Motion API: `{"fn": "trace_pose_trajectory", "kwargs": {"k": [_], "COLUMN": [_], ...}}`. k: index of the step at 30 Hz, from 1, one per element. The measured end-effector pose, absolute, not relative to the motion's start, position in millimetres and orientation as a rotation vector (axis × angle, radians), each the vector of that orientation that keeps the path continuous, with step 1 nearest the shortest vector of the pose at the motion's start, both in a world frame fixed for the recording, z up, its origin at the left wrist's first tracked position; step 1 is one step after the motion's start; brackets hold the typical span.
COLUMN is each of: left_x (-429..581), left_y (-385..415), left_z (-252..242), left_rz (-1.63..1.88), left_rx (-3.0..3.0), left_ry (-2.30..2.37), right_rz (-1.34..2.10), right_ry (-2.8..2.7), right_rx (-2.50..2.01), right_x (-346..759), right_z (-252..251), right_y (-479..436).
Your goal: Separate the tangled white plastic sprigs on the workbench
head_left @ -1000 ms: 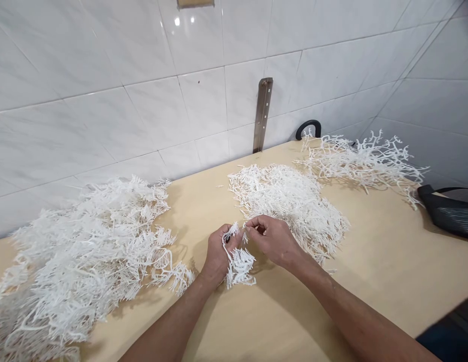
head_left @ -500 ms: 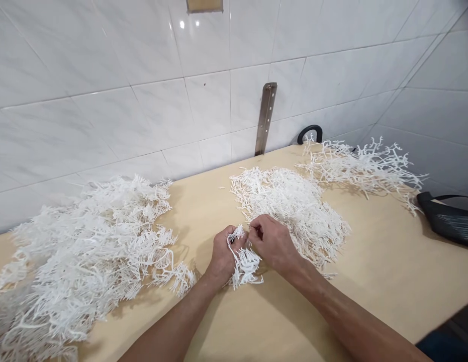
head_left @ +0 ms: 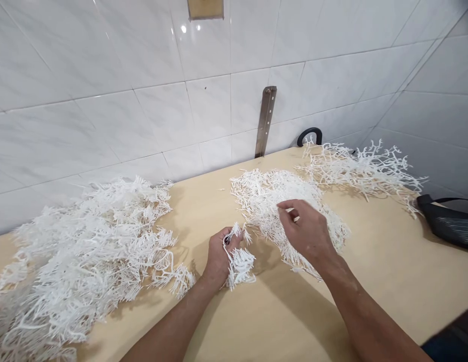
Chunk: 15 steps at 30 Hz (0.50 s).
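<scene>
My left hand (head_left: 218, 256) is closed around a white plastic sprue (head_left: 241, 264), a curved stem with rows of thin prongs that fan out below and above the fingers. To its right, my right hand (head_left: 307, 229) hovers over a pile of small loose white plastic sticks (head_left: 271, 193). Thumb and index finger are pinched together there; whatever may lie between them is too small to make out. A large tangled heap of similar pronged white sprues (head_left: 94, 251) covers the left of the table.
Bare branching white runners (head_left: 362, 168) lie at the back right of the wooden table (head_left: 399, 271). Beside them sits a black bag-like item (head_left: 448, 221). A black curved handle (head_left: 309, 134) and a perforated metal strip (head_left: 266, 120) stand against the tiled wall (head_left: 151, 125).
My right hand has moved right, away from the sprue and over the pile of loose sticks. My left hand stays nearly in place, still holding the sprue.
</scene>
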<state>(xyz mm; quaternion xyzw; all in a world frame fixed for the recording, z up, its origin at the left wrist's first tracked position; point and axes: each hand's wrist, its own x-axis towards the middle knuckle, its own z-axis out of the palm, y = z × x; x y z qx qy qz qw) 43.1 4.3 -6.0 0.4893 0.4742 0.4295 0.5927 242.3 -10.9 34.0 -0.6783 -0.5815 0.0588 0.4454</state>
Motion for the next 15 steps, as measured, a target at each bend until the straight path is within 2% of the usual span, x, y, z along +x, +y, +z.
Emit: {"fn": "trace_pose_trajectory", "kwargs": {"k": [3,5,15], "left_x": [42.9,43.1,39.6], "left_y": [3.7,3.3,3.5], "left_z": [-2.4,1.3,-1.5], "left_rz": [0.998,0.999,0.978], "left_rx": [1.176,1.209,1.322], "left_ry": [1.134,1.158,1.155], "right_rz": [0.532,0.65,0.678], "right_ry": [-1.573,-1.623,-1.637], "right_rx": [-1.631,-1.617,-1.666], "right_x": [223.5,211.8,200.9], "right_z": [29.9,25.8,16.8], "right_y": [-13.2,-13.8,-12.2]}}
